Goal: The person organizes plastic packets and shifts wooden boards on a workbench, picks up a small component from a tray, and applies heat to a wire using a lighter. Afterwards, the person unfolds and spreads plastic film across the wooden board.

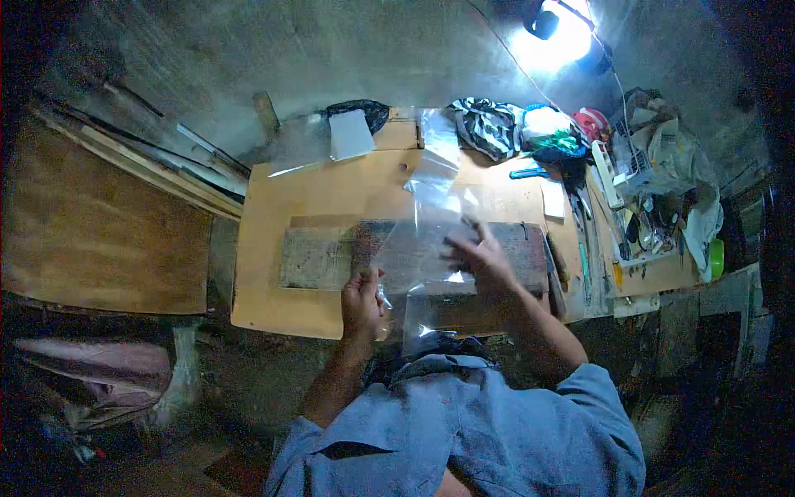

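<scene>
A sheet of clear plastic film [414,248] stretches over a dark, worn wooden board [319,257] and hangs down over the table's front edge. My left hand [363,300] is closed, pinching the film's left edge near the front of the board. On the other side, my right hand [484,255] has its fingers spread and somewhat blurred, over the film's right part. Whether its fingertips touch the film I cannot tell. A strip of clear film [439,145] runs back from the sheet towards the far edge of the table.
The tan tabletop [261,273] carries a white sheet [352,134] and black bag at the back. A striped cloth bundle [489,128], a blue-handled tool [528,173] and a cluttered side shelf with a wire basket [633,170] stand right. A bright lamp [555,41] hangs above.
</scene>
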Tool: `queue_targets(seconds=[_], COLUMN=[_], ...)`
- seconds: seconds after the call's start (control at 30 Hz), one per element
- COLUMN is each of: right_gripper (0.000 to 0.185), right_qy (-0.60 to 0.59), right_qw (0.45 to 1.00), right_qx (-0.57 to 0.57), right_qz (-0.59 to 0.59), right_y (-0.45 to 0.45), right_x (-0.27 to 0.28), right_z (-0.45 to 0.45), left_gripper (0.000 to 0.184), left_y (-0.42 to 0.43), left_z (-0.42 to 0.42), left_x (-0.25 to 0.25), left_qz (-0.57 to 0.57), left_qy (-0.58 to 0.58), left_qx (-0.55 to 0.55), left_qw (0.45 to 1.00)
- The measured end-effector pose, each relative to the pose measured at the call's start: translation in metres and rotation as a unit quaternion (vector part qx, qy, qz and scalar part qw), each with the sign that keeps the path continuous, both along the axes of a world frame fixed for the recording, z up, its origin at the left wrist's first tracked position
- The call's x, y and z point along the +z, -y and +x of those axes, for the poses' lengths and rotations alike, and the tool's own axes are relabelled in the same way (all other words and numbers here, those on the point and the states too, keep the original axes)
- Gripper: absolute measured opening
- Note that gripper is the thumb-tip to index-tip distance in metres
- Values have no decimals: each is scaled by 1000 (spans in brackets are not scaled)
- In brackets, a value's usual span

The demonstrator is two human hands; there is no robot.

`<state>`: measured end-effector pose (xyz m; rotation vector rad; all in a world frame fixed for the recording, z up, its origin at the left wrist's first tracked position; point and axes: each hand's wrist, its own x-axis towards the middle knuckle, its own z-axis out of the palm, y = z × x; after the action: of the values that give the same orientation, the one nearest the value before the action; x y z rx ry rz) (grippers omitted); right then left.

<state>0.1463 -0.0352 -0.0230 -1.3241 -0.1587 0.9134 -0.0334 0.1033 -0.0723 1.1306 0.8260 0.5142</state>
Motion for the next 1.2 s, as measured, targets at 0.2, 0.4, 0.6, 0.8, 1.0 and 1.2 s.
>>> queue_targets(seconds=[0.2,0.4,0.6,0.8,1.0,1.2], right_gripper=[56,46,47,49,50,56], right_qy=[19,104,65,85,63,109], right_qw=[995,989,980,981,977,964], right_qx=[85,76,189,155,182,226], right_qz=[-37,-69,10,-73,-88,-85], right_y=[12,23,21,33,45,40], right_x=[-36,-29,-33,-36,-62,-49], right_z=[-8,11,12,12,16,8], left_gripper=[26,20,23,25,22,21], left_y=[6,1,-11,-38,-45,-65], left_z=[1,-15,9,16,27,47], left_x=[-12,-43,-15,-53,-43,-40], left_qz=[-42,-48,-104,-7,-73,42], left_qy=[-17,-71,-83,-56,-31,-86], left_qx=[14,-49,-78,-32,-20,-126], left_qw=[999,995,988,998,997,987])
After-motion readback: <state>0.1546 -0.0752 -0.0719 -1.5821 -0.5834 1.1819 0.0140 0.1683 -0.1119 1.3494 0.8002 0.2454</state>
